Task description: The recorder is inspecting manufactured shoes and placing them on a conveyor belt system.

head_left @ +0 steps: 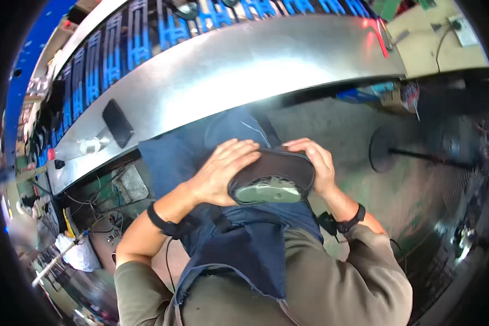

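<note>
Over my lap, both hands hold a dark shoe-like piece (274,167) with a rounded outer edge. Its side toward me shows a pale grey-green oval face (269,191) with a small round mark. My left hand (223,168) is wrapped round its left end, fingers on top and thumb below. At the right end my right hand (318,163) grips it, fingers curled over the far edge; the thumb is hidden. A dark blue apron (233,244) covers my front and legs beneath the piece. Each wrist wears a black band.
A shiny metal bench (228,70) curves across ahead of me, with a black phone (117,123) on its left part. Blue racks (171,35) line its far side. A red stick-like tool (383,41) lies at its right end. A round-based stand (383,149) is at right.
</note>
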Demonstrator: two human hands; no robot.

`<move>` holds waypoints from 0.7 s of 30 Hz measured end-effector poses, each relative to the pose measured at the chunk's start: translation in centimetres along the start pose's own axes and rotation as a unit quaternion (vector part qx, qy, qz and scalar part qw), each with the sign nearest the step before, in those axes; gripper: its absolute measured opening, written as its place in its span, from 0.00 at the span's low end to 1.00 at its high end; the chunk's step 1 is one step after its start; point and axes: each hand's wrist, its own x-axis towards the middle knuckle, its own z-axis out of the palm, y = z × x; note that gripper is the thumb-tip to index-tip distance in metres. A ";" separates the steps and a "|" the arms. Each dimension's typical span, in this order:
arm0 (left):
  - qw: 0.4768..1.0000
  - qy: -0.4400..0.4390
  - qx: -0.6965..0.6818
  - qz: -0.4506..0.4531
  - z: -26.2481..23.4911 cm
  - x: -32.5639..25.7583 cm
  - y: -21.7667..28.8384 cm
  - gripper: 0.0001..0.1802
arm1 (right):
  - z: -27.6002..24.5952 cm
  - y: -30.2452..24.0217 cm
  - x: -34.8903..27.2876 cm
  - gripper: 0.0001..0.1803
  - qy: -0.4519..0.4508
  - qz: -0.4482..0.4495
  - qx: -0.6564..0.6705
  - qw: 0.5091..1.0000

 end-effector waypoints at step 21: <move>0.713 0.520 0.159 -0.443 -31.2 -12.5 -40.7 0.45 | 21.8 4.4 53.1 0.47 -0.054 -0.114 -0.686 0.717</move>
